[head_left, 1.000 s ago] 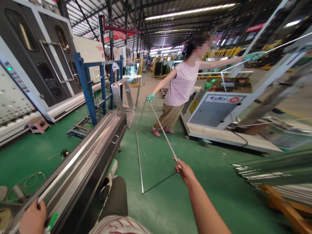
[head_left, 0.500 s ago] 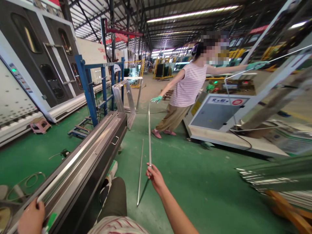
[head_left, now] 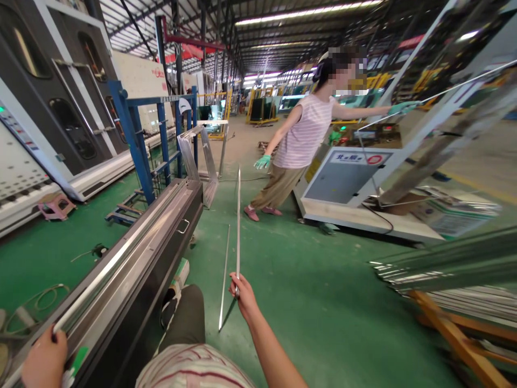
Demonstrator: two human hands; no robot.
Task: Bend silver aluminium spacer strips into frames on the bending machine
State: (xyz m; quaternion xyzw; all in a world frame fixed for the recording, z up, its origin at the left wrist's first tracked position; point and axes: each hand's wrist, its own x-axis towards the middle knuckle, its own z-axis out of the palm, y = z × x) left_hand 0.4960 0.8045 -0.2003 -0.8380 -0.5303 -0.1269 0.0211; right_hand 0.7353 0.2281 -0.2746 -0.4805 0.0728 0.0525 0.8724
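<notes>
My right hand (head_left: 244, 296) is closed around the near end of a long, thin metal strip (head_left: 238, 226), which points away from me above the floor. At the lower left, my left hand (head_left: 45, 358) has its fingers curled over a long pale bar (head_left: 95, 283). That bar lies lengthwise along a dark, long machine bed (head_left: 161, 258) with a metal top. Another thin metal strip (head_left: 224, 277) shows on the green floor, left of the one I hold.
A co-worker (head_left: 305, 134) in green gloves stands ahead, one arm stretched to a thin rod (head_left: 464, 83) by a machine cabinet (head_left: 347, 175). Bent metal frames (head_left: 208, 161) lean by a blue rack (head_left: 159, 129). Metal strips (head_left: 436, 264) lie on an orange support (head_left: 448, 328) at right.
The co-worker's lower gloved hand is farther from the far end of my strip, its fingers more spread. My view has shifted slightly right. Both my hands keep their holds.
</notes>
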